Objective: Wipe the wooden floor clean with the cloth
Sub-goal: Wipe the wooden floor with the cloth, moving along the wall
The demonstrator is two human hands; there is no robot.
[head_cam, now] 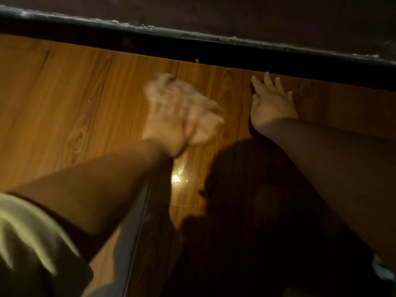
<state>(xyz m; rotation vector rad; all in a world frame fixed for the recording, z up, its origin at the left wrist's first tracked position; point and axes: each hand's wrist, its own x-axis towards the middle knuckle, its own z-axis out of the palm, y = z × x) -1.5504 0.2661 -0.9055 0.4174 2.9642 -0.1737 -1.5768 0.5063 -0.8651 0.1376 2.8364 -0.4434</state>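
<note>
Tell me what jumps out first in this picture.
The blurred left hand on a pale cloth, at the centre of the wooden floor, draws the eye first. Beside it, the right hand rests with fingers spread, close to the dark skirting. Below the hands, a bright glare spot shines on the boards.

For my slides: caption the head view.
Left hand wipes the wooden floor with a cloth; right hand rests flat near the baseboard.
</note>
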